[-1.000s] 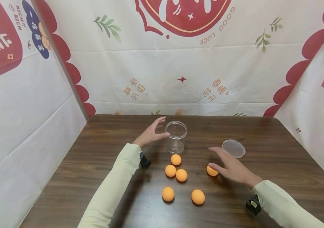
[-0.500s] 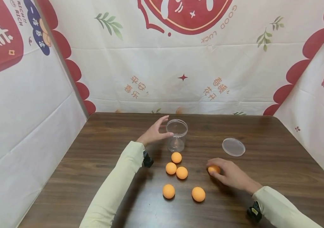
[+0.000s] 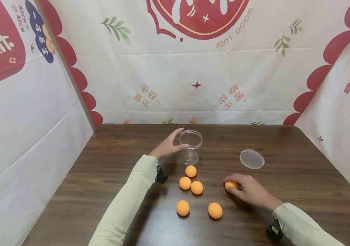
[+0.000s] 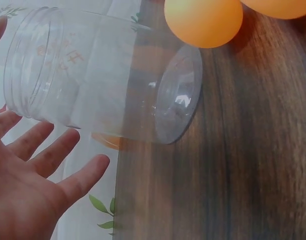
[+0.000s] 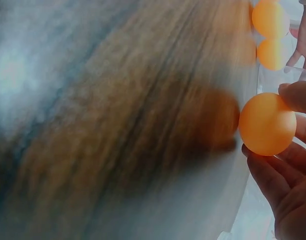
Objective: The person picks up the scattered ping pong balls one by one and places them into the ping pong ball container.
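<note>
A clear plastic jar (image 3: 190, 153) without its lid stands upright on the table. My left hand (image 3: 169, 147) is at its left side, thumb and fingers spread about the rim. The left wrist view shows these fingers (image 4: 60, 150) fairly straight, with fingertips right at the jar wall (image 4: 103, 75). On the right, my right hand (image 3: 250, 189) pinches an orange ping-pong ball (image 3: 231, 185) between thumb and fingers, low over the tabletop. In the right wrist view the held ball (image 5: 267, 125) sits at the fingertips, partly covered by the thumb.
Several other orange balls lie in front of the jar; a ball (image 3: 215, 210) and another ball (image 3: 182, 207) are nearest me. The clear round lid (image 3: 252, 159) lies flat beyond my right hand. A printed cloth (image 3: 162, 68) hangs behind the wooden table (image 3: 101, 177).
My right hand has come down over the rightmost ball and its fingers have closed round it. My left hand has moved slightly right, closer about the jar.
</note>
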Motion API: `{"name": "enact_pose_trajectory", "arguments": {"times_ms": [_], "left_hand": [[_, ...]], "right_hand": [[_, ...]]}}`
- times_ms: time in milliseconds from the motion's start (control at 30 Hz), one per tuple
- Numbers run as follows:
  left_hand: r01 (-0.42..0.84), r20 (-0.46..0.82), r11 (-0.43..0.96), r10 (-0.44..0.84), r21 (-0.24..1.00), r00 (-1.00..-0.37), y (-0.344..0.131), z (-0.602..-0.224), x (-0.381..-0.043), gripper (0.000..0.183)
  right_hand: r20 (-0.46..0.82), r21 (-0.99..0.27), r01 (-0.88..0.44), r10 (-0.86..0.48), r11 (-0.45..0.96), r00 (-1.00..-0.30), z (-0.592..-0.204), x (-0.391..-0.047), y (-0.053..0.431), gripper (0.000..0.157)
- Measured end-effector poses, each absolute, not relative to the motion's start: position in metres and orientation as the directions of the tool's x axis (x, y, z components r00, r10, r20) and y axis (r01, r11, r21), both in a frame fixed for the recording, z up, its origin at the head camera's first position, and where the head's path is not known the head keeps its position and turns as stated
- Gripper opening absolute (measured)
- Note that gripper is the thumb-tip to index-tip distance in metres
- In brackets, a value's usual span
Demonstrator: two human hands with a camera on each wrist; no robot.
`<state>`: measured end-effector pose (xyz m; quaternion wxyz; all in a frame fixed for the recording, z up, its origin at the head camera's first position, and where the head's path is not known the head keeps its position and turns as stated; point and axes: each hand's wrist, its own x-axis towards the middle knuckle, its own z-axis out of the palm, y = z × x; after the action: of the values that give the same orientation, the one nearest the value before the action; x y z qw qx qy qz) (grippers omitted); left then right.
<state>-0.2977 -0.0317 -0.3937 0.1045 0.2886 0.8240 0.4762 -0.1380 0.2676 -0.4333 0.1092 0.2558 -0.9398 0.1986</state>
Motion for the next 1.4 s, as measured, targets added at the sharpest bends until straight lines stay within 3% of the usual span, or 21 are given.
{"name": "enact_pose_trajectory", "arguments": {"times_ms": [967,1400], "left_hand": [[0.397,0.142,0.343,0.578,0.851,-0.803,-0.0263,-0.4006,-0.3005,0.073],[0.369,0.112,0.360,0.569,0.857,-0.815,-0.0279,-0.3985,-0.2994,0.069]], "right_hand": [[0.349,-0.328,-0.595,-0.491,0.734,-0.798,-0.4388,-0.1437,0.2611,0.021],[0.275,-0.345,-0.571,-0.502,0.745,-0.820,-0.4353,-0.1430,0.2611,0.021]]}}
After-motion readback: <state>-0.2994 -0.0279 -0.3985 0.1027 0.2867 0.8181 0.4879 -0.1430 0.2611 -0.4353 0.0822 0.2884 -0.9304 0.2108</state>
